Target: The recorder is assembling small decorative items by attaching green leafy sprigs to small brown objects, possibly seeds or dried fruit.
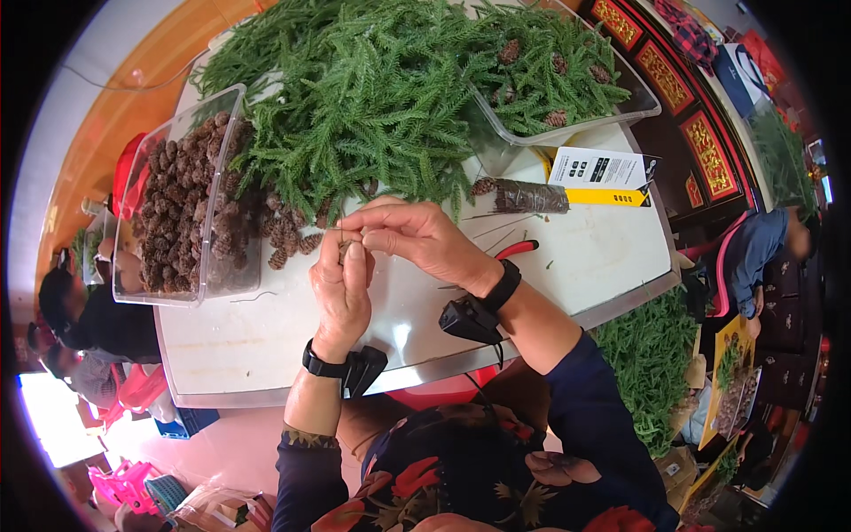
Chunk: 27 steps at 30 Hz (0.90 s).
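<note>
My left hand (340,297) and my right hand (415,238) meet over the table, fingertips pinched together. Something small and brownish sits between them, mostly hidden by the fingers; a thin dark strand like wire stands up beside the left fingertips. Just beyond the hands lie loose pine cones (285,232) and a big heap of green artificial pine branches (363,97). Red-handled pliers (518,249) rest to the right of my right hand. Farther right is a bundle of dark thin wires (530,197) with a yellow and white card (603,173).
A clear plastic bin (206,266) full of pine cones stands on the left. Another clear bin (567,135) at the back right holds branches with cones. More green branches (647,363) lie beyond the table's right edge. Other people sit at both sides.
</note>
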Each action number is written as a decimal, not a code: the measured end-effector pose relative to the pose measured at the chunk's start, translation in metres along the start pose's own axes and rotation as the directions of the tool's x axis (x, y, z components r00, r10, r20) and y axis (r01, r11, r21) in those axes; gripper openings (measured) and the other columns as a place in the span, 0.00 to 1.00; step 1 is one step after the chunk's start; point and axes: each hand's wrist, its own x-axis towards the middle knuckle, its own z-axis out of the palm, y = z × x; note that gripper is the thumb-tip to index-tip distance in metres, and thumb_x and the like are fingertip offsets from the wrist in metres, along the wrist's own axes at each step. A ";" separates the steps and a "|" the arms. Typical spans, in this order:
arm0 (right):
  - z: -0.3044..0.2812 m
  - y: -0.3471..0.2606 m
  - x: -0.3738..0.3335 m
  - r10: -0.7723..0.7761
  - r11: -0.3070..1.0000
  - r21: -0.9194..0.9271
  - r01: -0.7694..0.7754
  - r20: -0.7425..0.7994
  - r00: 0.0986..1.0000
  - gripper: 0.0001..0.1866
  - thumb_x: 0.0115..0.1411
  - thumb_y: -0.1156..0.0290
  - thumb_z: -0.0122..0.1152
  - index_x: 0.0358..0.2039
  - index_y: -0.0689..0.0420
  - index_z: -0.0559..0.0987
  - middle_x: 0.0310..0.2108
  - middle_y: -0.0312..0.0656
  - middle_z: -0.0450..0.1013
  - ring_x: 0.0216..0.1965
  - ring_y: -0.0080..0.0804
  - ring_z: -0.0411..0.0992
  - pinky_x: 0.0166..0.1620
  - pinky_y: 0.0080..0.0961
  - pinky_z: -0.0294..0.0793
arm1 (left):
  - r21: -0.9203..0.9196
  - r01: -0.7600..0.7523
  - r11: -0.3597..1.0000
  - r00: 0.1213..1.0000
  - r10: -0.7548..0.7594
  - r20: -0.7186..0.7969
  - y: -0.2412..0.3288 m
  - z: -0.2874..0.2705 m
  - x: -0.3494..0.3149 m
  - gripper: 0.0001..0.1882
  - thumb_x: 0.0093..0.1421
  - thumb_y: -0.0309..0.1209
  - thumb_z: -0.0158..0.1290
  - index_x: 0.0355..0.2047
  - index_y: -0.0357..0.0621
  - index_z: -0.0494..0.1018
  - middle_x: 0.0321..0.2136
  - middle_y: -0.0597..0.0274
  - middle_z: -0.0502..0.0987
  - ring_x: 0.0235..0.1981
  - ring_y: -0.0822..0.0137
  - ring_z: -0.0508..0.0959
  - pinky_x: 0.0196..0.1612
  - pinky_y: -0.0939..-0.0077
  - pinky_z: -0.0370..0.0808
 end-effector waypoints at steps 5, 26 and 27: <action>0.000 0.001 -0.001 -0.072 0.993 -0.098 0.073 0.013 0.997 0.14 0.66 0.71 0.53 0.49 0.62 0.78 0.44 0.39 0.73 0.49 0.25 0.70 0.52 0.23 0.70 | -0.017 0.025 1.000 0.999 -0.024 0.027 0.001 0.001 -0.002 0.10 0.68 0.32 0.42 0.35 0.40 0.68 0.16 0.68 0.69 0.17 0.78 0.66 0.22 0.82 0.62; -0.002 0.001 0.002 0.010 0.989 0.145 0.000 -0.071 0.997 0.06 0.62 0.78 0.57 0.37 0.67 0.79 0.43 0.43 0.72 0.30 0.27 0.76 0.33 0.20 0.77 | -0.056 0.157 0.986 0.978 -0.147 0.150 0.007 -0.002 0.002 0.10 0.66 0.28 0.43 0.43 0.38 0.71 0.23 0.68 0.73 0.22 0.79 0.67 0.27 0.85 0.65; -0.002 0.002 0.002 0.010 0.989 0.145 0.000 -0.070 0.997 0.06 0.62 0.78 0.57 0.37 0.67 0.79 0.43 0.43 0.72 0.30 0.27 0.76 0.33 0.20 0.77 | -0.056 0.158 0.986 0.978 -0.148 0.149 0.006 -0.002 0.002 0.10 0.66 0.28 0.43 0.43 0.38 0.71 0.23 0.68 0.73 0.22 0.79 0.67 0.27 0.85 0.65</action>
